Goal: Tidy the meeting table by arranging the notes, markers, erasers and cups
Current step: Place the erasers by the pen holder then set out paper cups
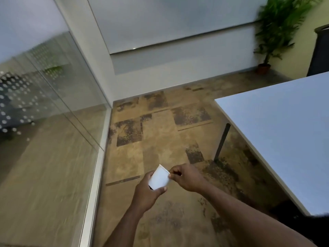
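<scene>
Glass partition (44,107), mottled brown carpet (156,125), potted plant (274,32), white table (284,132).

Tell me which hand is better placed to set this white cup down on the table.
Probably the right hand. The white table lies to the person's right, and that hand already pinches the rim of the white cup. The left hand, wrapped round the cup's body, would have to cross over.

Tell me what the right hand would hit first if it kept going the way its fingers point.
The white cup. The right hand points left, its fingertips already at the rim, with the left hand holding the cup from the other side.
</scene>
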Demonstrator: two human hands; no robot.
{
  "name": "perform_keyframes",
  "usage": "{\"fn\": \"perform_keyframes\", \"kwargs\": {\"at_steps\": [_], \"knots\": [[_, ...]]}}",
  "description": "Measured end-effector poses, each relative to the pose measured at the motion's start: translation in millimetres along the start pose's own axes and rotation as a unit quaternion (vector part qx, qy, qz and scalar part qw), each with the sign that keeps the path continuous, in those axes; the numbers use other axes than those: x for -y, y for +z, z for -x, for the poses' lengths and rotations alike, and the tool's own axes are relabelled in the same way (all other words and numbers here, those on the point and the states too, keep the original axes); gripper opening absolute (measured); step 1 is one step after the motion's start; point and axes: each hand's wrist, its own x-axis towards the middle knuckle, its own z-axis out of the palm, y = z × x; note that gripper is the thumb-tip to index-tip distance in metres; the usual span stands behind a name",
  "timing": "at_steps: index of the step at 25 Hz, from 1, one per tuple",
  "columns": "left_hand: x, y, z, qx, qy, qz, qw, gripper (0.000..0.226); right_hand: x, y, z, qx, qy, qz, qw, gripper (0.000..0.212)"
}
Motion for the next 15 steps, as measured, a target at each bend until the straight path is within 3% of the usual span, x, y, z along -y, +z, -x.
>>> {"fn": "perform_keyframes", "kwargs": {"at_steps": [10,15], "knots": [[-42,-24,-281,0.033,0.041,0.009,0.999,0.073,-29,-62,-245,-0.053,0.087,-0.053,0.993,0.013],[-90,-36,-427,0.106,0.078,-0.019,0.991,0.075,-39,-116,-355,-0.111,0.143,-0.061,0.982,0.006]]}}
